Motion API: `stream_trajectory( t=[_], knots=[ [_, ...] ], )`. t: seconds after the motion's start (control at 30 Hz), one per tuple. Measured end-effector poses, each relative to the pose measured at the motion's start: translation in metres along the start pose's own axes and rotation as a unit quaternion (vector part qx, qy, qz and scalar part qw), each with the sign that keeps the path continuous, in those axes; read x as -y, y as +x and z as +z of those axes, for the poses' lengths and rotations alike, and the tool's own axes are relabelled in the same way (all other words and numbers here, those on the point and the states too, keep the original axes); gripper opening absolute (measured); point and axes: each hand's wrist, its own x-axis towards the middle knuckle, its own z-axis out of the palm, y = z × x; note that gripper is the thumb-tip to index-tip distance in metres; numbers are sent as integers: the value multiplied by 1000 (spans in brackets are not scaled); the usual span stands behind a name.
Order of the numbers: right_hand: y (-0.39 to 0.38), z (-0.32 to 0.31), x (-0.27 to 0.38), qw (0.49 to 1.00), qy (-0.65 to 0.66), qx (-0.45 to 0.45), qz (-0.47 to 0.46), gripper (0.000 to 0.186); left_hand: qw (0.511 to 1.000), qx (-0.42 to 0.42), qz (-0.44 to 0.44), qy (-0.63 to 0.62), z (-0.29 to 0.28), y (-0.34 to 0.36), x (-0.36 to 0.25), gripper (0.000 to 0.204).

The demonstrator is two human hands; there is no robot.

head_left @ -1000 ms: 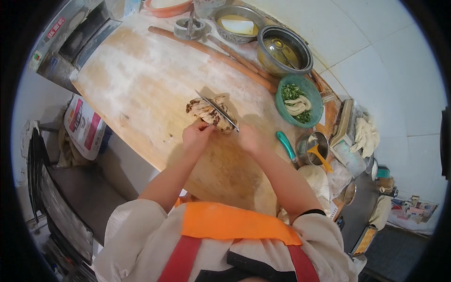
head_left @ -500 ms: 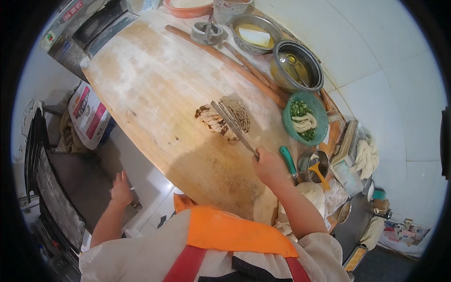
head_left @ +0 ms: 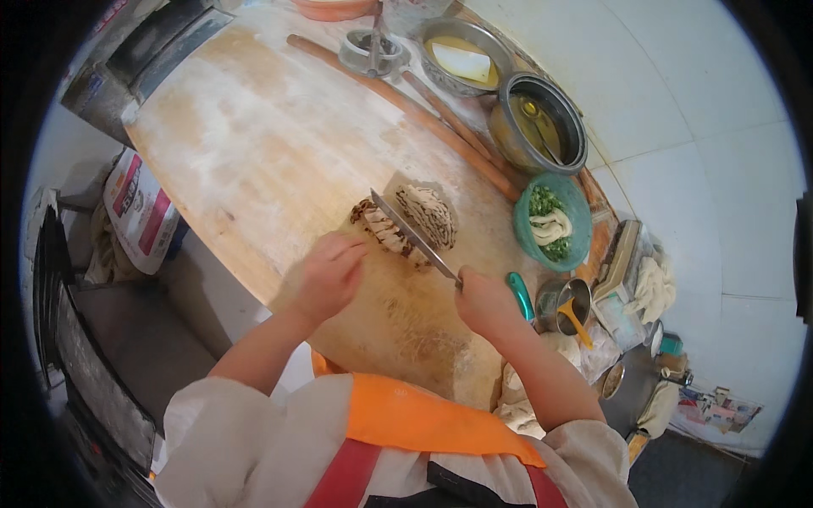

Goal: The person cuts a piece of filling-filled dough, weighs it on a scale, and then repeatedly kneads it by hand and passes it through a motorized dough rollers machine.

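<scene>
A layered dough with dark brown filling lies cut in two on the floured wooden board (head_left: 220,144): one piece (head_left: 381,229) to the left, the other (head_left: 430,222), showing many thin layers, to the right. The long knife's blade (head_left: 405,223) lies diagonally between them. My right hand (head_left: 483,300) is closed on its handle. My left hand (head_left: 334,271) is just short of the left piece, fingers loosely bent and apart, holding nothing. Right of the knife lies a tool with a green handle (head_left: 519,292).
Wooden rolling pins (head_left: 398,108) lie behind the dough, near metal bowls (head_left: 464,80) and an oil pot (head_left: 508,127). A green bowl (head_left: 576,233) of chopped greens and a metal pot (head_left: 550,300) stand right. A metal machine (head_left: 182,46) is at back left, a sack (head_left: 135,212) off the left edge.
My left hand left the dough, dropped beyond the board's edge, then came back over the board. The knife has cut through; the right piece now shows its layered face, apart from the left one.
</scene>
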Motion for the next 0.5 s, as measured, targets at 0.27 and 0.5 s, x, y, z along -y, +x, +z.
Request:
stream_trajectory(
  t=[0.27, 0.5],
  knots=[
    [29, 23, 4, 1000, 0, -12, 0, 11, 992, -56, 114, 26, 79, 11, 33, 33],
    [4, 2, -8, 998, -18, 57, 24, 10, 993, -41, 111, 19, 73, 14, 41, 33]
  ],
)
